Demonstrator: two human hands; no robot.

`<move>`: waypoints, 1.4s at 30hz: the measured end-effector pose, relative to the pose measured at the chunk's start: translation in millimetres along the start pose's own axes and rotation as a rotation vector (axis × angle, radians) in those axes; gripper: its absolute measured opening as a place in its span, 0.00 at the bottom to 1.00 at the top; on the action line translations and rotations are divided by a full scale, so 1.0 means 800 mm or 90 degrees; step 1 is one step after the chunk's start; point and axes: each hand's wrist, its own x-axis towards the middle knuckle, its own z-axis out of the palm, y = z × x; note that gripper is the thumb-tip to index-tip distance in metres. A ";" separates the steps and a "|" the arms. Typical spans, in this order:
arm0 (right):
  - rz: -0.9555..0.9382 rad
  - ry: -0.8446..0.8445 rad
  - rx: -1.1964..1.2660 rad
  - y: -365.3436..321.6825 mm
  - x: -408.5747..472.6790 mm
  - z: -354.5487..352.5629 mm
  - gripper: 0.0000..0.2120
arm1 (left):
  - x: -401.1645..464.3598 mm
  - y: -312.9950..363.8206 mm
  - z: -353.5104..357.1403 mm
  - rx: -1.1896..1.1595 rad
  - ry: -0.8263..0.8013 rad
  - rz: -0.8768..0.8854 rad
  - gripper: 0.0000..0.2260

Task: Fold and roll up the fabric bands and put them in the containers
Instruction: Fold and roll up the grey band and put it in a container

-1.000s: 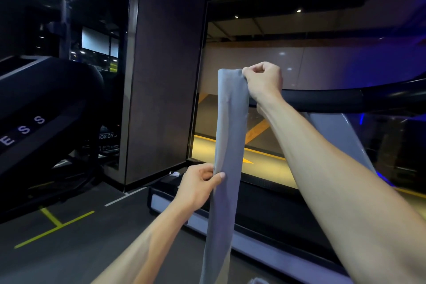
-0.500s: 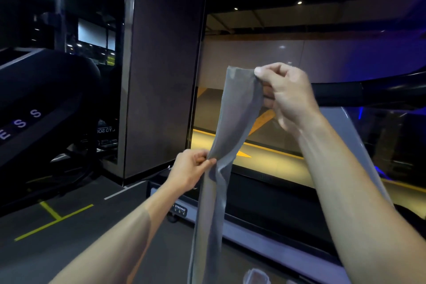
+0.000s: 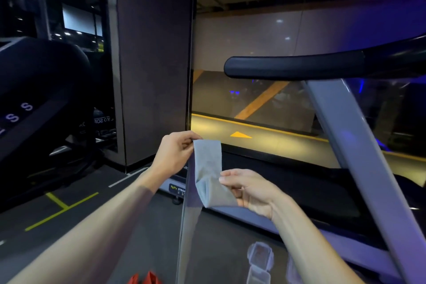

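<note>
Grey fabric band (image 3: 208, 168) pinched at top by left hand (image 3: 175, 152), folded end gripped by right hand (image 3: 251, 189); clear plastic containers (image 3: 259, 265) on floor below, treadmill handrail (image 3: 295, 68) beyond.

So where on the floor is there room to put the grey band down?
Bare floor lies left of the hanging grey band, around the yellow lines. Bottom right is crowded: clear containers sit beside the treadmill, and something red pokes in at the bottom edge.
</note>
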 end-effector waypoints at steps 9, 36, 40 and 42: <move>-0.034 -0.040 -0.024 -0.017 0.039 -0.001 0.18 | -0.005 -0.016 0.000 -0.011 -0.008 -0.016 0.09; -0.102 0.007 0.067 -0.043 0.083 0.006 0.09 | -0.014 -0.009 0.008 -0.069 -0.028 -0.023 0.10; -0.127 0.010 0.052 -0.059 0.088 0.010 0.10 | -0.020 -0.009 0.010 -0.099 -0.030 -0.060 0.13; -0.137 0.010 0.047 -0.067 0.087 0.015 0.10 | -0.024 -0.015 0.016 -0.079 -0.038 -0.085 0.13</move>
